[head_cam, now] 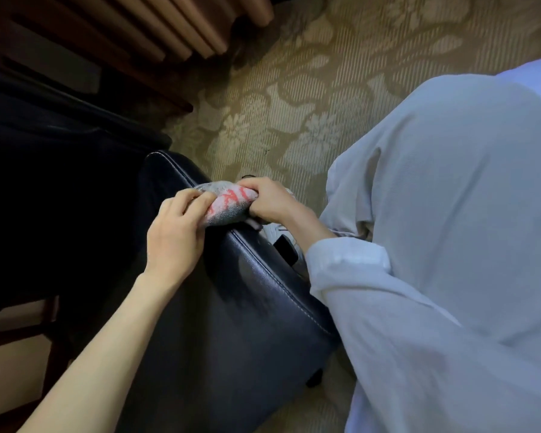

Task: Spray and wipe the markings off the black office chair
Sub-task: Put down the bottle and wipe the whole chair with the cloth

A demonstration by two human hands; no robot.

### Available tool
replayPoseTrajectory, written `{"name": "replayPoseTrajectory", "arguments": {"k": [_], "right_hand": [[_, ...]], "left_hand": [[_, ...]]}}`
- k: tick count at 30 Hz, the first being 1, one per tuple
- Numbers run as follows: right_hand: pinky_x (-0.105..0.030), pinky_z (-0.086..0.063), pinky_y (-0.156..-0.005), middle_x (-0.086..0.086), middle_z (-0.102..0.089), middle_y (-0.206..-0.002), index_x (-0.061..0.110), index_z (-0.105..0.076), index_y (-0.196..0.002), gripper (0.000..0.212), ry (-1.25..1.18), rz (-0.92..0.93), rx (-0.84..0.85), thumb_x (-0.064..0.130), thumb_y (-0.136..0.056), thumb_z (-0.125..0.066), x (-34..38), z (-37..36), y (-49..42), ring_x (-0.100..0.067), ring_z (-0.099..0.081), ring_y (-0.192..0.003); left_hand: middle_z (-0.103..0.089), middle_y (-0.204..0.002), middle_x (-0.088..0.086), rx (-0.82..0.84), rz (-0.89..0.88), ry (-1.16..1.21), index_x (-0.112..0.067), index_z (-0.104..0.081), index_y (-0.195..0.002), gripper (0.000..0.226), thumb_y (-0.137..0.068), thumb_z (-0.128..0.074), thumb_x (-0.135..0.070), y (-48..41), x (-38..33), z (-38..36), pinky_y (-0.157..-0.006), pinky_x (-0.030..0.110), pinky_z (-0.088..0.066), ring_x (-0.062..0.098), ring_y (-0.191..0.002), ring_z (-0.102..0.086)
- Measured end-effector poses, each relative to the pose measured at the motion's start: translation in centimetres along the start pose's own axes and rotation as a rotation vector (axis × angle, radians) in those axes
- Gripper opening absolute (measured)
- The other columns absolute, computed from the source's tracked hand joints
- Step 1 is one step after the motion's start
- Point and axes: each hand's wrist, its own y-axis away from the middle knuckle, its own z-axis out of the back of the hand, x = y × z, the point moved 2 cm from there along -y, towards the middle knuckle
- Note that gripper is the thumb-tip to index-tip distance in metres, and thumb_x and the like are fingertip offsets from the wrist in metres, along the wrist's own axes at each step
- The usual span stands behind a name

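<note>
Head view: cloth [228, 203] bunched between both hands' fingers [197, 200]; on chair [263, 307].

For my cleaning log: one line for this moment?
step: wiping | left hand + right hand: gripping cloth | cloth on: chair edge | spray: unseen

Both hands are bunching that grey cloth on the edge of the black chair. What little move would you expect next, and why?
Probably a short rub along the stitched edge. Both the left hand and the right hand grip the grey cloth pressed on the black chair at its seam, and a dull smeared patch shows on the leather just below. No spray bottle is in view, so wiping seems likeliest.
</note>
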Motion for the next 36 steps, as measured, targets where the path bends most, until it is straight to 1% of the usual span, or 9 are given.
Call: {"name": "replayPoseTrajectory", "arguments": {"k": [4,9,14,17,20,24,28,31,36], "right_hand": [[-0.032,-0.050,-0.067,0.000,-0.063,-0.082,0.027,-0.068,-0.097,0.055,0.072,-0.012,-0.029,-0.014,-0.066,-0.048,-0.2,-0.1,1.8,-0.027,-0.061,-0.091],[-0.033,-0.045,-0.089,-0.008,-0.066,-0.111,0.025,-0.063,-0.119,0.051,0.160,-0.075,-0.139,-0.005,-0.081,-0.047,-1.8,-0.9,8.6,-0.031,-0.056,-0.109],[-0.028,-0.041,-0.087,-0.007,-0.065,-0.116,0.028,-0.059,-0.123,0.048,0.209,-0.058,-0.187,0.000,-0.087,-0.047,-2.6,-2.2,15.1,-0.029,-0.055,-0.111],[-0.026,-0.042,-0.088,-0.004,-0.065,-0.119,0.028,-0.061,-0.122,0.041,0.167,-0.085,-0.198,0.005,-0.091,-0.047,-3.4,-3.1,18.1,-0.027,-0.056,-0.112],[-0.022,-0.038,-0.084,-0.004,-0.064,-0.119,0.023,-0.059,-0.124,0.035,0.088,-0.213,-0.199,0.008,-0.094,-0.049,-5.6,-4.6,21.6,-0.025,-0.057,-0.110],[-0.033,-0.044,-0.099,-0.007,-0.061,-0.122,0.017,-0.053,-0.129,0.033,0.029,-0.355,-0.140,0.014,-0.096,-0.051,-7.9,-6.9,24.4,-0.025,-0.056,-0.112],[-0.039,-0.047,-0.100,-0.005,-0.061,-0.119,0.020,-0.054,-0.126,0.032,-0.062,-0.376,-0.169,0.014,-0.095,-0.051,-8.8,-8.6,24.4,-0.024,-0.057,-0.110],[-0.041,-0.050,-0.097,-0.004,-0.065,-0.113,0.022,-0.059,-0.119,0.029,-0.137,-0.331,-0.228,0.013,-0.093,-0.050,-8.4,-8.9,22.8,-0.023,-0.059,-0.105],[-0.025,-0.047,-0.078,-0.005,-0.065,-0.099,0.022,-0.066,-0.098,0.030,-0.232,-0.191,-0.302,0.002,-0.089,-0.046,-5.7,-6.9,17.8,-0.019,-0.058,-0.093]], "left_hand": [[-0.057,-0.120,0.006,0.009,-0.071,-0.019,-0.016,-0.059,-0.121,0.043,-0.079,-0.060,-0.004,1.2,-1.2,0.7,-0.065,0.040,-0.052,0.031,-0.094,-0.054],[-0.057,-0.123,0.008,0.058,-0.131,0.042,-0.014,-0.062,-0.120,0.054,-0.070,-0.072,0.002,5.8,-5.6,1.7,-0.073,0.035,-0.052,0.030,-0.104,-0.055],[-0.054,-0.124,0.007,0.101,-0.079,0.170,-0.018,-0.055,-0.123,0.063,-0.066,-0.074,0.003,12.2,-8.4,2.1,-0.075,0.035,-0.054,0.027,-0.103,-0.055],[-0.055,-0.127,0.011,0.113,-0.057,0.156,-0.014,-0.059,-0.125,0.054,-0.073,-0.073,-0.003,15.8,-9.9,2.4,-0.083,0.039,-0.054,0.029,-0.109,-0.054],[-0.057,-0.125,0.013,0.096,-0.118,0.113,-0.013,-0.063,-0.120,0.040,-0.080,-0.067,-0.006,17.7,-12.0,2.3,-0.085,0.041,-0.052,0.031,-0.110,-0.056],[-0.060,-0.122,0.013,0.068,-0.215,0.047,-0.014,-0.065,-0.115,0.030,-0.088,-0.052,-0.015,20.2,-13.6,1.5,-0.077,0.043,-0.053,0.032,-0.108,-0.058],[-0.061,-0.121,0.013,0.056,-0.221,0.022,-0.015,-0.065,-0.115,0.030,-0.085,-0.061,-0.014,21.7,-12.8,0.8,-0.078,0.043,-0.054,0.031,-0.109,-0.058],[-0.063,-0.117,0.012,-0.003,-0.198,0.016,-0.014,-0.067,-0.111,0.026,-0.085,-0.063,-0.013,20.3,-12.0,0.9,-0.080,0.042,-0.054,0.029,-0.107,-0.059],[-0.062,-0.118,0.010,-0.059,-0.083,-0.013,-0.013,-0.066,-0.117,0.033,-0.086,-0.056,-0.016,15.7,-9.1,1.1,-0.081,0.035,-0.053,0.027,-0.104,-0.058]]}}
